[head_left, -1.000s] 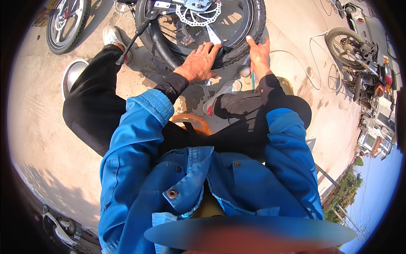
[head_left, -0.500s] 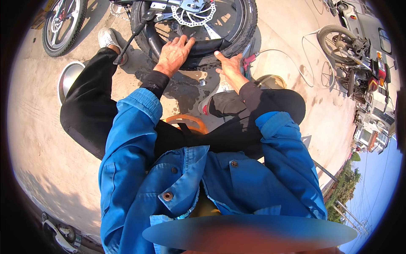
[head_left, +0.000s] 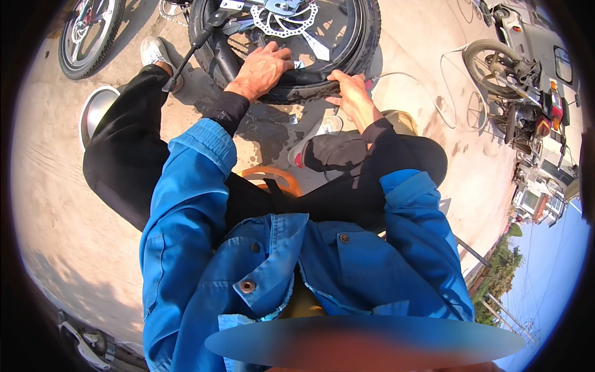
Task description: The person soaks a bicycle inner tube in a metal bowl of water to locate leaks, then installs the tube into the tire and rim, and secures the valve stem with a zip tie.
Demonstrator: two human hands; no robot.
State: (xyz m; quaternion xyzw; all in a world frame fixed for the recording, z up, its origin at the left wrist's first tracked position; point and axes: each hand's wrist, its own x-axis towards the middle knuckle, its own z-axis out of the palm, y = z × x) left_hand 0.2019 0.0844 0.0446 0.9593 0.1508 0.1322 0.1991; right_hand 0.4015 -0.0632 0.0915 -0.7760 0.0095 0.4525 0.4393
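A bicycle wheel with a black tyre (head_left: 370,37) lies before me, with a silver brake disc (head_left: 283,22) at its middle. A black inner tube (head_left: 310,75) shows along the wheel's near side, between tyre and rim. My left hand (head_left: 257,71) is closed over it, fingers bent inward to the rim; their tips are partly hidden. To its right, my right hand (head_left: 355,99) grips the tyre's near edge. Its thumb points to the inside of the tyre, and its other fingers are lower on the outer side.
A metal bowl (head_left: 99,113) sits by my left leg, and a yellowish basin (head_left: 406,122) behind my right knee. A pale hose (head_left: 427,87) runs over the ground at right. Another wheel (head_left: 93,37) stands far left. A motorcycle (head_left: 514,87) and a van (head_left: 555,53) are at right.
My left hand has shifted slightly up and right, its fingers now more bent. My right hand has moved onto the tyre's edge. Less of the inner tube bulges over the tyre.
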